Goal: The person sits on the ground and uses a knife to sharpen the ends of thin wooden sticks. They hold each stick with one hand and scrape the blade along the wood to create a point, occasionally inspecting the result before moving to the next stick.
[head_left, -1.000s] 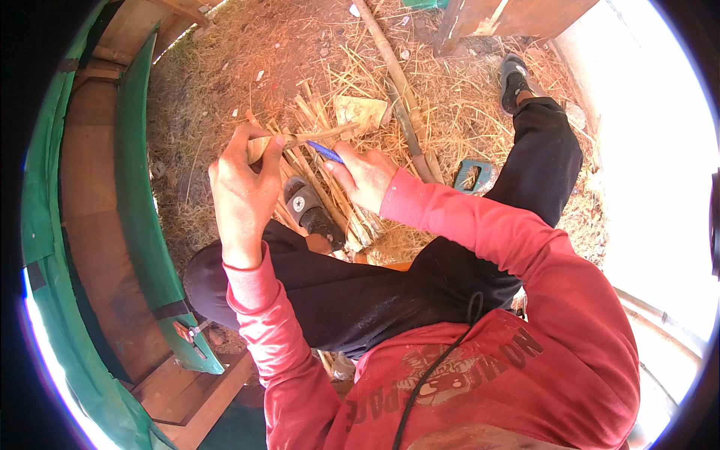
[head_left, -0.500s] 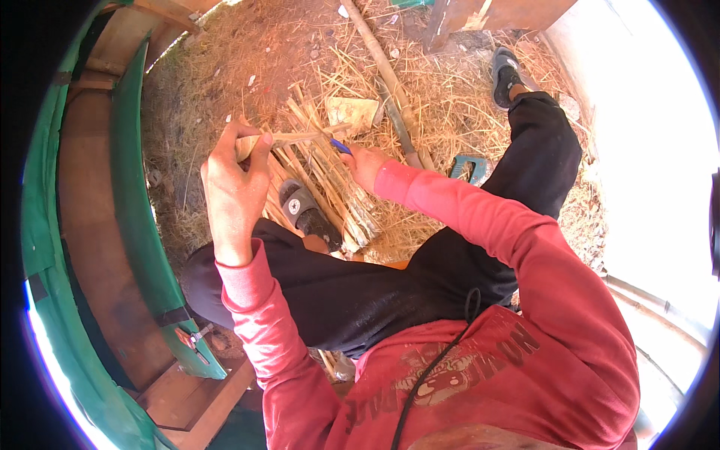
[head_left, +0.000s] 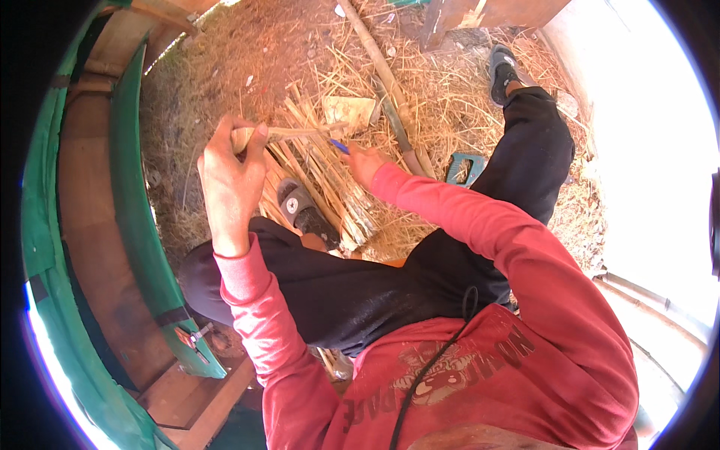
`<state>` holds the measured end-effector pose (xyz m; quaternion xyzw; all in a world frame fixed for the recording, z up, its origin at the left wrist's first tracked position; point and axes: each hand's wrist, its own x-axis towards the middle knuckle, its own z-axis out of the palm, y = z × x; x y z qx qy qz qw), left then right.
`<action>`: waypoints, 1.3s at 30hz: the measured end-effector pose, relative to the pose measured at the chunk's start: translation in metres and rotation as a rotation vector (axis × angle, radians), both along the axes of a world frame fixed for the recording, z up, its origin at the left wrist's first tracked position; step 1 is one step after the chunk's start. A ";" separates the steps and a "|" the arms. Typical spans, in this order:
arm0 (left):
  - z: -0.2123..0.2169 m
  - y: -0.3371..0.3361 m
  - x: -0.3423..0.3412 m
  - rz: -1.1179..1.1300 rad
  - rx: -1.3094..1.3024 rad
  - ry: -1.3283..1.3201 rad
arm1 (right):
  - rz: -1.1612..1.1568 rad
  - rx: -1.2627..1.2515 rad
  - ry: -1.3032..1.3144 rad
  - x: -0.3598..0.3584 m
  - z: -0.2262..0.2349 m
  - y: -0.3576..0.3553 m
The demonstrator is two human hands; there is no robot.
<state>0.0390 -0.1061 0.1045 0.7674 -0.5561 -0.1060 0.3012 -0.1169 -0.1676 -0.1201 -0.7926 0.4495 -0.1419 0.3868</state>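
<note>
My left hand (head_left: 234,180) is closed on one end of a pale wooden strip (head_left: 292,133), which points right across the space in front of me. My right hand (head_left: 366,163) grips a small tool with a blue handle (head_left: 339,146), close to the strip's far end. Most of the tool is inside the fist, and its working end is too small to make out. Beneath both hands lies a bundle of split wooden sticks (head_left: 341,199) on the ground, beside my left foot in a grey sandal (head_left: 294,201).
Straw and shavings (head_left: 442,105) cover the ground. A long pole (head_left: 375,56) and a pale flat piece (head_left: 349,112) lie ahead. A teal tool-like object (head_left: 465,169) rests by my right leg. A green-edged wooden structure (head_left: 135,172) stands at left, a wooden board (head_left: 487,13) at the far right.
Both hands keep their holds. The tool has shifted slightly down relative to the strip, and a small gap shows between them. The whole view has shifted slightly.
</note>
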 end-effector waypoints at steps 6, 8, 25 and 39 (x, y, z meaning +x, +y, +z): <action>-0.004 0.010 0.012 0.046 0.013 0.026 | 0.146 0.131 0.072 0.011 0.065 0.010; -0.004 0.005 0.008 0.002 -0.021 -0.006 | 0.057 0.162 0.069 0.004 0.014 0.001; -0.001 0.006 0.016 0.094 -0.009 0.057 | 0.199 -0.033 0.326 0.012 -0.003 -0.036; -0.004 0.013 0.025 0.118 0.002 -0.049 | 0.221 -0.351 0.594 0.004 0.013 -0.032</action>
